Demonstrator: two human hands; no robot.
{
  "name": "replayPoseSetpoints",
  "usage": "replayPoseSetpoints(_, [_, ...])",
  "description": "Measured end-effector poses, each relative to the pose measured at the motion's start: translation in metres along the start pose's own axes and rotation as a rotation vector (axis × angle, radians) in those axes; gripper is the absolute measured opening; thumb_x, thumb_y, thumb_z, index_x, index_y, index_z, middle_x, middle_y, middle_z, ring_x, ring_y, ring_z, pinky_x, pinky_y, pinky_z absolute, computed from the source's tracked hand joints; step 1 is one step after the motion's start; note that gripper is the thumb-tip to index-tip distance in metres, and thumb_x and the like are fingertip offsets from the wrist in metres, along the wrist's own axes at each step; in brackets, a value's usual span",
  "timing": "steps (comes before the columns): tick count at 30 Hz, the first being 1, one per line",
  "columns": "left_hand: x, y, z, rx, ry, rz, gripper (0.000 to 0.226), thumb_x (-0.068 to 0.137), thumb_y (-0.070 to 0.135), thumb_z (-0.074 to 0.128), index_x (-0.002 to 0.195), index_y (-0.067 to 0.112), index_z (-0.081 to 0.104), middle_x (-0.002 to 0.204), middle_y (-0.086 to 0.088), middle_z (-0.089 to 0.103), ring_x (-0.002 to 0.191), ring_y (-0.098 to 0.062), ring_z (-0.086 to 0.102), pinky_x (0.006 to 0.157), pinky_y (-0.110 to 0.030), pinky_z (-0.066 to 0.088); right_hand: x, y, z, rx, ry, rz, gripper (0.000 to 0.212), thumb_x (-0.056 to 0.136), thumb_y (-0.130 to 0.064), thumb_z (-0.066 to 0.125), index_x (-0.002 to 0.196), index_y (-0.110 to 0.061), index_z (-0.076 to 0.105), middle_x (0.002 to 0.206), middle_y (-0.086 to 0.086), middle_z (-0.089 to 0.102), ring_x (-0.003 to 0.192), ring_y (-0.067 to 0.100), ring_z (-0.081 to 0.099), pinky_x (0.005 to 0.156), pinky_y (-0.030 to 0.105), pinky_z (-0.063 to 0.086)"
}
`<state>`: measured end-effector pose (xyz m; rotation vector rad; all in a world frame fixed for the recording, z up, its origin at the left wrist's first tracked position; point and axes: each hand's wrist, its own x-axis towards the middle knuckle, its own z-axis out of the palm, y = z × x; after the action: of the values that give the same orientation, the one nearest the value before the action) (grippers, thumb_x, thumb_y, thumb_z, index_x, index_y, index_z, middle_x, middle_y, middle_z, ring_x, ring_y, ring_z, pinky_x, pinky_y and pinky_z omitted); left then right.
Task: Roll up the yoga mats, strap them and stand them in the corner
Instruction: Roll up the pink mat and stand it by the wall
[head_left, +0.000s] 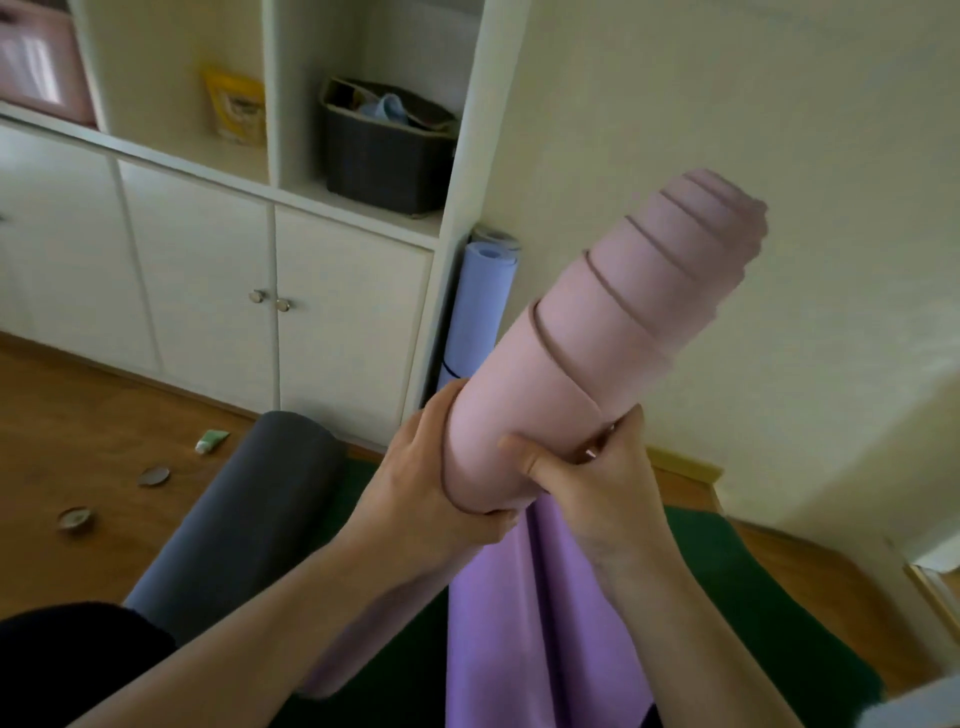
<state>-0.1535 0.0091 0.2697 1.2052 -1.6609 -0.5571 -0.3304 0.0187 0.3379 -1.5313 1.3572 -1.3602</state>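
A rolled pink yoga mat is held up at a slant, its far end telescoped out and blurred. My left hand grips its lower end from the left. My right hand grips it from the right, thumb across the front, fingers pinching near a thin brown band that circles the roll. A rolled blue mat stands upright in the corner between cabinet and wall. A dark grey rolled mat lies on the floor at left. A purple mat lies below my hands on a green mat.
A white cabinet with shelves stands at left, holding a dark basket and a yellow packet. A small green tube and two round lids lie on the wood floor. A cream wall rises on the right.
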Motion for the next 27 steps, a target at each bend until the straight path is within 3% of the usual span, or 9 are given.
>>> replayPoseSetpoints(4, [-0.008, 0.002, -0.014, -0.070, -0.317, -0.139, 0.142, 0.056, 0.052, 0.099, 0.141, 0.072, -0.013, 0.145, 0.033, 0.019, 0.125, 0.000, 0.045, 0.099, -0.024, 0.049, -0.003, -0.006, 0.000, -0.112, -0.011, -0.049, 0.089, 0.058, -0.034, 0.101, 0.132, -0.033, 0.051, 0.113, -0.019, 0.071, 0.101, 0.002, 0.070, 0.077, 0.025, 0.061])
replayPoseSetpoints(6, [-0.006, 0.005, -0.024, -0.269, -0.390, -0.142, 0.132, 0.069, 0.046, 0.095, 0.149, 0.066, -0.007, 0.156, 0.025, 0.027, 0.135, -0.002, 0.046, 0.104, -0.025, 0.050, -0.010, -0.005, -0.001, -0.122, -0.085, -0.048, 0.087, 0.065, -0.018, 0.101, 0.132, -0.037, 0.049, 0.110, -0.027, 0.070, 0.100, -0.002, 0.069, 0.075, 0.019, 0.059])
replayPoseSetpoints(9, [-0.004, 0.010, -0.034, -0.503, -0.339, -0.108, 0.111, 0.080, 0.028, 0.092, 0.157, 0.051, 0.016, 0.147, 0.026, 0.050, 0.137, 0.001, 0.051, 0.103, -0.022, 0.052, -0.025, 0.008, 0.011, -0.091, -0.202, -0.042, 0.094, 0.068, -0.013, 0.099, 0.142, -0.036, 0.046, 0.122, -0.022, 0.070, 0.112, 0.002, 0.069, 0.081, 0.023, 0.061])
replayPoseSetpoints(13, [-0.012, 0.001, -0.020, -0.279, -0.075, -0.107, 0.124, 0.049, 0.036, 0.106, 0.144, 0.054, 0.028, 0.127, 0.040, 0.054, 0.120, 0.011, 0.056, 0.086, -0.009, 0.053, -0.037, 0.054, 0.035, -0.054, -0.120, 0.042, 0.052, 0.092, -0.006, 0.081, 0.124, -0.041, 0.058, 0.113, -0.006, 0.074, 0.110, 0.013, 0.071, 0.082, 0.021, 0.061])
replayPoseSetpoints(15, [-0.018, -0.010, -0.010, -0.214, -0.054, -0.147, 0.139, 0.038, 0.044, 0.107, 0.150, 0.050, 0.024, 0.130, 0.034, 0.055, 0.121, 0.005, 0.057, 0.095, -0.019, 0.054, -0.044, 0.073, 0.043, -0.282, -0.183, 0.024, 0.067, 0.085, -0.018, 0.088, 0.135, -0.042, 0.050, 0.117, -0.018, 0.069, 0.111, -0.001, 0.068, 0.083, 0.012, 0.056])
replayPoseSetpoints(19, [-0.023, -0.026, -0.002, -0.133, -0.030, -0.178, 0.115, 0.039, 0.046, 0.105, 0.135, 0.052, 0.042, 0.126, 0.028, 0.061, 0.115, 0.000, 0.062, 0.096, -0.035, 0.059, -0.043, 0.093, 0.036, -0.401, -0.322, 0.081, 0.103, 0.069, -0.043, 0.091, 0.153, -0.038, 0.030, 0.131, -0.023, 0.059, 0.118, 0.003, 0.061, 0.093, 0.028, 0.059])
replayPoseSetpoints(21, [-0.022, -0.028, -0.003, -0.123, -0.025, -0.192, 0.109, 0.041, 0.050, 0.104, 0.131, 0.053, 0.044, 0.124, 0.027, 0.063, 0.113, -0.001, 0.063, 0.092, -0.033, 0.060, -0.026, 0.085, 0.021, -0.557, -0.377, 0.051, 0.068, 0.080, -0.021, 0.077, 0.137, -0.036, 0.043, 0.111, -0.016, 0.064, 0.099, 0.006, 0.063, 0.080, 0.032, 0.056])
replayPoseSetpoints(24, [-0.019, -0.028, -0.004, -0.124, -0.043, -0.231, 0.106, 0.039, 0.052, 0.102, 0.128, 0.053, 0.043, 0.120, 0.025, 0.063, 0.110, -0.006, 0.063, 0.091, -0.036, 0.061, 0.006, 0.042, 0.003, -0.534, -0.195, -0.042, 0.043, 0.083, 0.003, 0.047, 0.095, -0.037, 0.059, 0.085, -0.014, 0.066, 0.077, 0.003, 0.061, 0.067, 0.022, 0.044])
replayPoseSetpoints(27, [-0.018, -0.027, -0.002, -0.103, -0.055, -0.252, 0.109, 0.040, 0.051, 0.101, 0.131, 0.051, 0.041, 0.123, 0.024, 0.060, 0.112, -0.008, 0.061, 0.093, -0.038, 0.060, 0.043, -0.020, 0.000, -0.384, 0.054, -0.191, 0.038, 0.086, -0.005, 0.049, 0.104, -0.032, 0.070, 0.098, -0.016, 0.076, 0.094, 0.003, 0.070, 0.083, 0.035, 0.058])
